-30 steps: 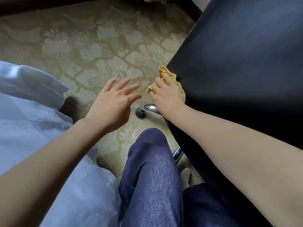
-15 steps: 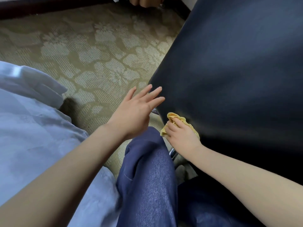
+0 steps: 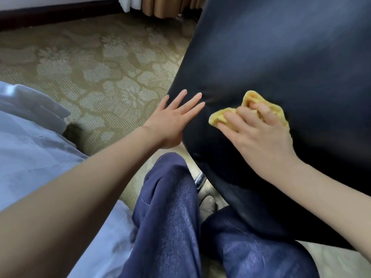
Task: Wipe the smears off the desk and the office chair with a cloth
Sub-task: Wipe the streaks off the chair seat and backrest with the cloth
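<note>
Patterned carpet (image 3: pixel 90 77) covered the floor, with curtains (image 3: pixel 170 7) along the far wall. On the right stood the dark chair (image 3: pixel 281 57), its surface smooth and faintly shiny. The right hand (image 3: pixel 259 135) pressed the crumpled yellow cloth (image 3: pixel 218 117) against that surface, fingers curled over the folds. The left hand (image 3: pixel 170 121) lay against the chair's left edge, just beside the cloth, fingers straight and slightly spread, holding nothing. Jeans (image 3: pixel 170 207) showed below, and pale blue fabric (image 3: pixel 30 147) lay at the left.
</note>
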The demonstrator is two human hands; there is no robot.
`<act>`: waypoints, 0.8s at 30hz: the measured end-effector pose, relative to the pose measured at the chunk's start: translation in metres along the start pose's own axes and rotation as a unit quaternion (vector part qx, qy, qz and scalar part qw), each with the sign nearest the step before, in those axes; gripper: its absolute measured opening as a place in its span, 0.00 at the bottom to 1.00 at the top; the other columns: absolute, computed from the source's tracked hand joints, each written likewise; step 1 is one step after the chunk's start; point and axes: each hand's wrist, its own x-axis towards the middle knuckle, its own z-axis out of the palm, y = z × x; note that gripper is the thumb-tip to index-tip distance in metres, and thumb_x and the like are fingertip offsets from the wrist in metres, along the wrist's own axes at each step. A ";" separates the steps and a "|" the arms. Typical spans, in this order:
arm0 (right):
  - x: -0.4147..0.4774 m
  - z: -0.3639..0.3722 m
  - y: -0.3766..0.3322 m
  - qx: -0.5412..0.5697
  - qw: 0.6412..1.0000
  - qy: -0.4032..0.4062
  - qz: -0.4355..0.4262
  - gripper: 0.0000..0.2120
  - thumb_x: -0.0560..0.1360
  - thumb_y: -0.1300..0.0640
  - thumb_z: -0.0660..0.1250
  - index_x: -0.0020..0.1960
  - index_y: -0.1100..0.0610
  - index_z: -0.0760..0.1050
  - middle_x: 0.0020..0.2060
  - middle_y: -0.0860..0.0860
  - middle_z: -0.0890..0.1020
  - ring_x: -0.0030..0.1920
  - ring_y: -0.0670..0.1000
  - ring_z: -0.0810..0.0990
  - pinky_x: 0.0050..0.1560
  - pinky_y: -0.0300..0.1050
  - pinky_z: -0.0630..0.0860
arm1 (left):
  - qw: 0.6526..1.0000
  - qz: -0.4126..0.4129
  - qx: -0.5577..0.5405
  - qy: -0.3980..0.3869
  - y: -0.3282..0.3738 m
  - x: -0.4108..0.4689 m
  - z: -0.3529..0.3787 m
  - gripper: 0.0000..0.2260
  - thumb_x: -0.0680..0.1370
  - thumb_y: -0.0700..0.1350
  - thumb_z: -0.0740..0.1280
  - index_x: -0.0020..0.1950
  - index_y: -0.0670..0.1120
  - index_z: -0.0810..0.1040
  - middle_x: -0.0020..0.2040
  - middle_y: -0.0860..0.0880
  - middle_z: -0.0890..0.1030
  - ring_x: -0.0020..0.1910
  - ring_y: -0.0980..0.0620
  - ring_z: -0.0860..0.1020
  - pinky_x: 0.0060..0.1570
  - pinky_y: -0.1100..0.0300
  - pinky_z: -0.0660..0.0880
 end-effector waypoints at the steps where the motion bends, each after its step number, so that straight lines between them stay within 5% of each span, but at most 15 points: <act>1: 0.005 -0.004 0.004 -0.028 0.999 0.046 -0.001 0.11 0.76 0.58 0.63 0.55 0.47 0.80 0.48 0.44 0.81 0.53 0.48 0.80 0.61 0.48 0.59 | 1.000 0.005 0.005 -0.002 -0.005 0.003 -0.003 0.42 0.74 0.37 0.61 0.77 0.54 0.36 0.77 0.56 0.34 0.76 0.47 0.35 0.73 0.45 0.40; 4: 0.021 -0.001 0.005 -0.084 0.991 0.089 0.045 0.13 0.79 0.58 0.57 0.54 0.48 0.79 0.47 0.44 0.79 0.52 0.48 0.79 0.60 0.46 0.59 | 0.999 0.012 0.024 -0.019 -0.012 0.005 0.000 0.43 0.75 0.39 0.62 0.75 0.58 0.33 0.77 0.56 0.34 0.76 0.47 0.34 0.73 0.45 0.39; 9: 0.057 0.006 -0.014 -0.116 0.992 0.000 0.052 0.14 0.79 0.56 0.54 0.58 0.48 0.75 0.51 0.44 0.77 0.58 0.47 0.75 0.62 0.50 0.54 | 0.999 -0.038 0.003 -0.009 -0.027 0.001 0.010 0.42 0.76 0.39 0.62 0.76 0.56 0.34 0.77 0.54 0.34 0.76 0.46 0.35 0.73 0.44 0.40; 15: 0.093 0.043 -0.059 -0.017 0.992 -0.124 -0.029 0.18 0.81 0.58 0.49 0.70 0.60 0.63 0.61 0.53 0.69 0.67 0.56 0.63 0.74 0.54 0.49 | 0.998 -0.066 -0.011 -0.015 -0.032 -0.014 0.030 0.39 0.76 0.36 0.57 0.77 0.51 0.36 0.77 0.53 0.34 0.76 0.47 0.35 0.73 0.46 0.39; 24: 0.035 0.081 -0.110 -0.056 0.952 -0.196 -0.229 0.21 0.82 0.61 0.42 0.69 0.59 0.66 0.67 0.54 0.69 0.69 0.56 0.63 0.74 0.54 0.50 | 0.999 -0.027 -0.045 0.000 -0.018 -0.029 0.025 0.41 0.73 0.34 0.57 0.77 0.57 0.37 0.77 0.56 0.36 0.76 0.47 0.36 0.73 0.44 0.42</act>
